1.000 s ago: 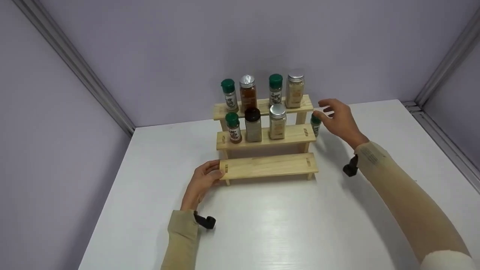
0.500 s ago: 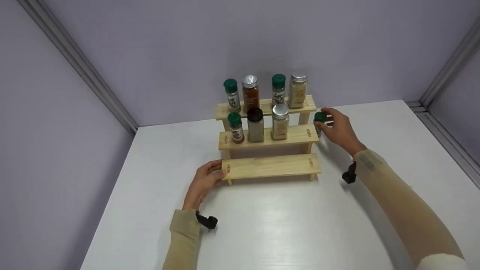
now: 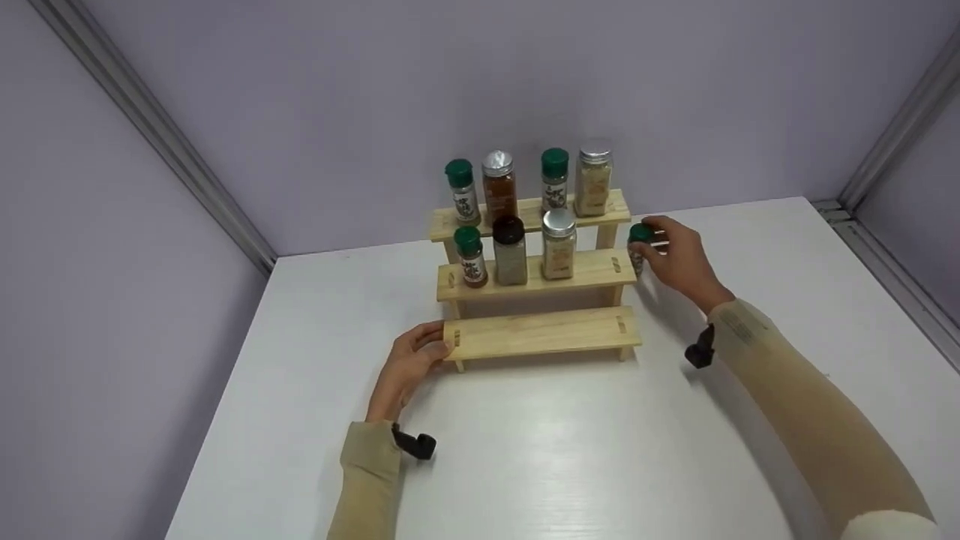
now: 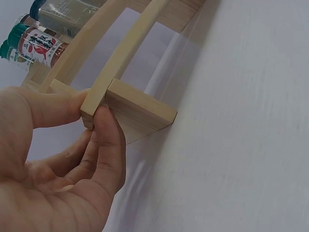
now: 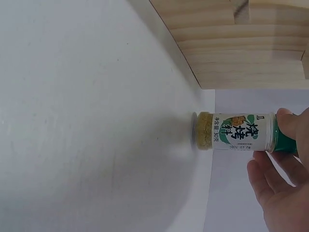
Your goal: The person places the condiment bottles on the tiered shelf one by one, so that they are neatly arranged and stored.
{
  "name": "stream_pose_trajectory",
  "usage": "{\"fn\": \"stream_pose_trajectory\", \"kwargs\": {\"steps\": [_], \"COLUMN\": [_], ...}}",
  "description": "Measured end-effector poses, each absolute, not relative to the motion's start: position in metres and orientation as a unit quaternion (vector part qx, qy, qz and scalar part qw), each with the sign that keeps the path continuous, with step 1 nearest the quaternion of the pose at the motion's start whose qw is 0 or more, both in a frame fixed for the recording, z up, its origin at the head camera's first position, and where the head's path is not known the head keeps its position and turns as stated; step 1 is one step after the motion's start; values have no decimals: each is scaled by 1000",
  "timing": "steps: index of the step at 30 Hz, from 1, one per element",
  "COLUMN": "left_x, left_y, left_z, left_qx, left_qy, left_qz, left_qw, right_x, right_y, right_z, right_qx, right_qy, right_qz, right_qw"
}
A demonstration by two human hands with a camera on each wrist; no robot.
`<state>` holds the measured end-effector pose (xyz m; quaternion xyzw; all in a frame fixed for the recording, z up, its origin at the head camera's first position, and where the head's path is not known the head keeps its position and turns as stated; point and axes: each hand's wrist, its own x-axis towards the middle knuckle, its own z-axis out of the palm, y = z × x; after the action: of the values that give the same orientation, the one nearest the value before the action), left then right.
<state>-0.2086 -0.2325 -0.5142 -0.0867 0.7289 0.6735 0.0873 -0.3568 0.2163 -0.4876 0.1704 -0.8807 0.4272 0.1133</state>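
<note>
My left hand [image 3: 409, 361] pinches the left end of the lowest step of a three-step wooden spice rack [image 3: 540, 332]; in the left wrist view the thumb and forefinger grip the board's corner [image 4: 99, 94]. Beside the rack's right side, my right hand [image 3: 679, 259] holds a small spice jar [image 5: 239, 131] by its green cap. That jar has a white label with green lettering and yellowish contents, and stands upright with its base right at the table surface. In the head view the fingers partly cover it.
Four-sided and round jars fill the upper steps: a green-capped jar [image 3: 471, 259], a dark-capped jar [image 3: 511, 251] and a silver-capped jar [image 3: 559, 245] on the middle one, several more behind. A pale wall [image 3: 360, 135] rises behind the white table [image 3: 555, 450].
My right hand has lowered slightly and its fingers have closed on the green cap of the jar beside the rack. The left hand keeps its grip on the lowest step.
</note>
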Motion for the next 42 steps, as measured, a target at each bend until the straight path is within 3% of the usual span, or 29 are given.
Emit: {"fn": "stream_pose_trajectory", "kwargs": {"steps": [19, 42], "left_x": [-208, -209], "left_y": [-234, -232], "left_z": [-516, -514], "left_qx": [-79, -71], "left_qy": [722, 724], "left_qz": [682, 682], "left_qw": [87, 82], "right_x": [-337, -302], "right_y": [233, 220], "right_z": [-446, -398], "right_qx": [135, 214], "right_qy": [-876, -848], "right_qz": [433, 424], "right_qw": [164, 235]}}
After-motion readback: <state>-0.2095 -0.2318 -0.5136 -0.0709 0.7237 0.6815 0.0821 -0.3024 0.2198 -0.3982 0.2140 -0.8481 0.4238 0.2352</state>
